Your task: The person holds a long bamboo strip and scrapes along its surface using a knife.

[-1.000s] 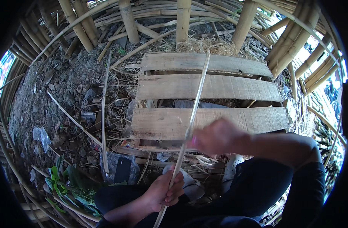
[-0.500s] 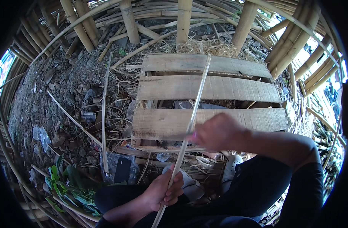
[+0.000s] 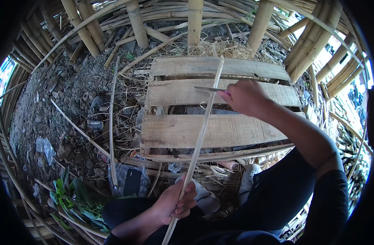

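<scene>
A long, pale bamboo strip (image 3: 200, 141) slants from my lap up across a low slatted wooden bench (image 3: 170, 130), its far end on the farthest plank. Near its lower end my left hand (image 3: 178, 201) is wrapped round it, above my lap. Farther up, my right hand (image 3: 246, 97) grips a knife (image 3: 208, 88) whose handle is mostly hidden in the fingers. The narrow blade points left and crosses the strip over the middle plank. A thin curled shaving (image 3: 203, 105) hangs at the strip's left side, just below the blade.
Two more bamboo strips (image 3: 112, 122) lie on the littered ground at the left. A dark phone-like slab (image 3: 132, 182) rests on clear plastic, near green leaves (image 3: 68, 200). Upright bamboo poles (image 3: 195, 24) stand behind the bench. My feet in light clogs (image 3: 249, 177) are below it.
My right hand has moved the knife away from me along the strip, from the near plank to the middle one. My left hand keeps its hold on the strip.
</scene>
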Available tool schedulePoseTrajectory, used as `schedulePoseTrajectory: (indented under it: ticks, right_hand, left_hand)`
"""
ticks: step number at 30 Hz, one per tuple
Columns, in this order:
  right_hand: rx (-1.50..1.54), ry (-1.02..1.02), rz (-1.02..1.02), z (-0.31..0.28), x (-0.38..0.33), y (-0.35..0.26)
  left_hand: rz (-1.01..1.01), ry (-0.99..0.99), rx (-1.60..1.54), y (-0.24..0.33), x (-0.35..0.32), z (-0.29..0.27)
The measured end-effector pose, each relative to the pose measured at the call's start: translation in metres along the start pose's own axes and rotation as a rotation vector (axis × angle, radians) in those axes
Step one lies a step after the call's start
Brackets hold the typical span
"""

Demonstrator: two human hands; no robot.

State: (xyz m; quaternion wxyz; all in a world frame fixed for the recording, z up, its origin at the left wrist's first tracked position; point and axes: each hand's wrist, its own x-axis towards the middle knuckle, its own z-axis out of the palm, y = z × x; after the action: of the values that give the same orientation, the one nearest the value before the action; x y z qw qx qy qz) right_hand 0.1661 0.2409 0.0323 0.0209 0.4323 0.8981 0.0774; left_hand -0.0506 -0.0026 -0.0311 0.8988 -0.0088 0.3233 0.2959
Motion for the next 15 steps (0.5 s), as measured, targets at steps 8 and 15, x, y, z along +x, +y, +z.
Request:
schedulePoseTrajectory:
  ticks: [8, 15]
  right_hand:
    - [0.616, -0.360, 0.152, -0.019, -0.032, -0.057]
    - [0.866, -0.248, 0.223, -0.004, -0.043, -0.074]
  left_hand:
    - [0.030, 0.000, 0.129, -0.008, 0.008, -0.004]
    - [0.148, -0.085, 0.290, -0.011, 0.010, -0.008]
